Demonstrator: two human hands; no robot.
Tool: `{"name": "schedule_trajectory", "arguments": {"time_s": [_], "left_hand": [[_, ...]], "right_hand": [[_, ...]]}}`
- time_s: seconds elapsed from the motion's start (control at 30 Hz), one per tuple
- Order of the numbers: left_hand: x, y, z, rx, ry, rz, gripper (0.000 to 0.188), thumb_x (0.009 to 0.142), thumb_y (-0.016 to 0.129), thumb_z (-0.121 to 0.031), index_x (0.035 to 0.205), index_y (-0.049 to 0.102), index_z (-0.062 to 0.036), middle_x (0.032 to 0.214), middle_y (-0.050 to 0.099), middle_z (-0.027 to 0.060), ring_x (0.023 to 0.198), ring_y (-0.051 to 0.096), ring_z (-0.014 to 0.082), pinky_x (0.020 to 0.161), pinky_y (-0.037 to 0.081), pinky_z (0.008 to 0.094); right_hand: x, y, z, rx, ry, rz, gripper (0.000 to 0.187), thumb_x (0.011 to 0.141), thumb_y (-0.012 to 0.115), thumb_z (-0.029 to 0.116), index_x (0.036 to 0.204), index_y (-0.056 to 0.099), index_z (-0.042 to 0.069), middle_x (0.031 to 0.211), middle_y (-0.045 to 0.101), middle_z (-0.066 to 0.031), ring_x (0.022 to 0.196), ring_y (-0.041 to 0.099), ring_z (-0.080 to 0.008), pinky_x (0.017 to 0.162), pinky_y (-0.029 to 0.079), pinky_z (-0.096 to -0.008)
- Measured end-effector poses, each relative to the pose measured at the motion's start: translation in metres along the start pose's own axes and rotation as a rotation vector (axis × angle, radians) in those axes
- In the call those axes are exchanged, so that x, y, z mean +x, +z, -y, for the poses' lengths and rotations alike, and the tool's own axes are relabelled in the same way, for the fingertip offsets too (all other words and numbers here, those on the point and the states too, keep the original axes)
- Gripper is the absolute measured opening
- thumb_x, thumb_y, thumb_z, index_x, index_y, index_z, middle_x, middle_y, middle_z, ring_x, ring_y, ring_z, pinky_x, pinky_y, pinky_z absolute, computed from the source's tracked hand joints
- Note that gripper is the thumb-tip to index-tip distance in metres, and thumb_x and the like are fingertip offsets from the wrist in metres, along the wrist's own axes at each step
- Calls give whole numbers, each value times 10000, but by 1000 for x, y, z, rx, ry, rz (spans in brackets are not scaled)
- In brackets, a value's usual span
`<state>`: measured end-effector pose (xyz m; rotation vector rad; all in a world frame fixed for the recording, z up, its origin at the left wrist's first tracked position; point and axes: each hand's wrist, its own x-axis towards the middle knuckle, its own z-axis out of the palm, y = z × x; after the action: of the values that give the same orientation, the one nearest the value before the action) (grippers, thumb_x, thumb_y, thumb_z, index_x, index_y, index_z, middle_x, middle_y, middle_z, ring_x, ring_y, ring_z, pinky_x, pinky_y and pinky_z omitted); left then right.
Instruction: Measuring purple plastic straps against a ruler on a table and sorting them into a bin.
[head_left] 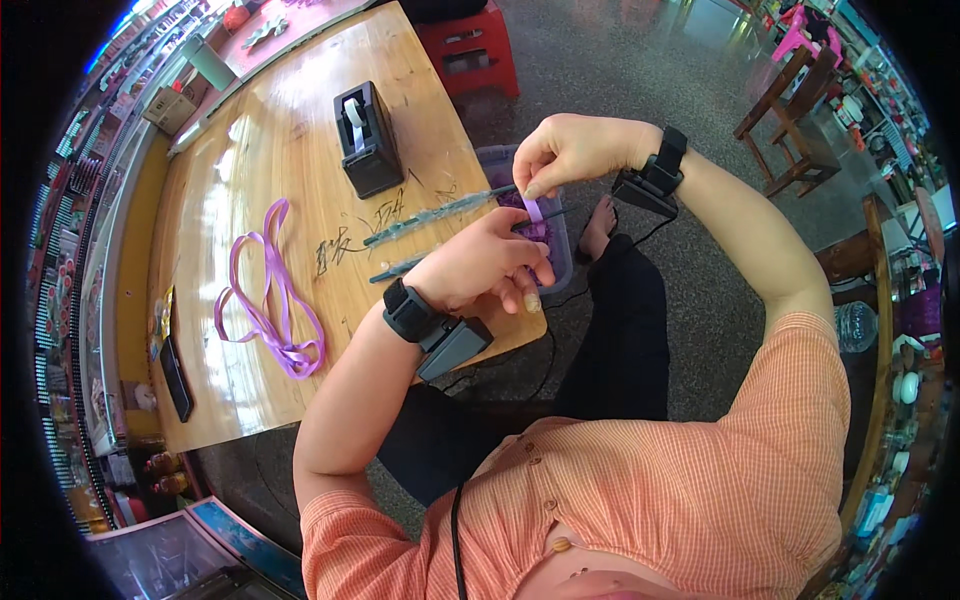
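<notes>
My right hand [580, 153] pinches a short length of purple ribbon [533, 208] between thumb and fingers, beside the table's right edge. Below and left of it, my left hand [482, 264] is bent around a thin dark rod [548, 216], its lower fingers loosely curled; its palm side is hidden. The ribbon hangs at this rod, close to the left fingertips. A second dark rod [440, 212], partly covered in clear film, lies just beyond, sticking out over the table edge. A long loose bundle of purple ribbon [262, 290] rests on the table, left of my left arm.
On the wooden table [270, 150] stands a black tape dispenser [368, 140]; a dark phone-like slab [176, 378] lies at its left edge. Under my hands is a translucent plastic tub [562, 262] with purple pieces. A red stool [470, 52] and wooden chair [800, 110] stand beyond.
</notes>
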<state>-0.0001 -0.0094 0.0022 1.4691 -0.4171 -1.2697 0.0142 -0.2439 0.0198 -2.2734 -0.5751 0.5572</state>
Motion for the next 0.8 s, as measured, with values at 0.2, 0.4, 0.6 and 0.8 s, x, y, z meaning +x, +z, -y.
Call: {"name": "schedule_trajectory", "arguments": {"time_s": [0.2, 0.4, 0.6, 0.8], "left_hand": [[-2, 1, -1, 8, 3, -19, 636, 960, 601, -104, 1475, 278, 82, 888, 703, 153, 627, 691, 213, 472, 527, 271], [0, 2, -1, 11, 11, -18, 640, 950, 609, -97, 1470, 287, 89, 891, 702, 156, 630, 692, 213, 464, 516, 270], [-1, 1, 2, 4, 16, -27, 604, 949, 612, -93, 1442, 315, 90, 889, 702, 155, 630, 692, 215, 456, 511, 267], [-1, 0, -2, 32, 19, 31, 649, 942, 601, -99, 1477, 275, 73, 919, 699, 143, 691, 694, 182, 469, 488, 249]], "right_hand": [[1, 0, 13, -138, -13, -8, 118, 879, 716, 172, 933, 743, 71, 704, 674, -13, 661, 619, -88, 625, 482, -273], [-4, 8, 25, -459, -51, -175, 233, 833, 738, 274, 952, 680, 81, 697, 693, -85, 665, 672, -244, 639, 515, -376], [-5, 17, 31, -748, 7, -329, 223, 812, 746, 290, 930, 664, 120, 1031, 719, -83, 882, 677, -282, 742, 545, -401], [-2, 18, 7, -584, -381, -179, 85, 851, 674, 166, 891, 739, 129, 1276, 638, -54, 1173, 571, -276, 966, 495, -408]]}}
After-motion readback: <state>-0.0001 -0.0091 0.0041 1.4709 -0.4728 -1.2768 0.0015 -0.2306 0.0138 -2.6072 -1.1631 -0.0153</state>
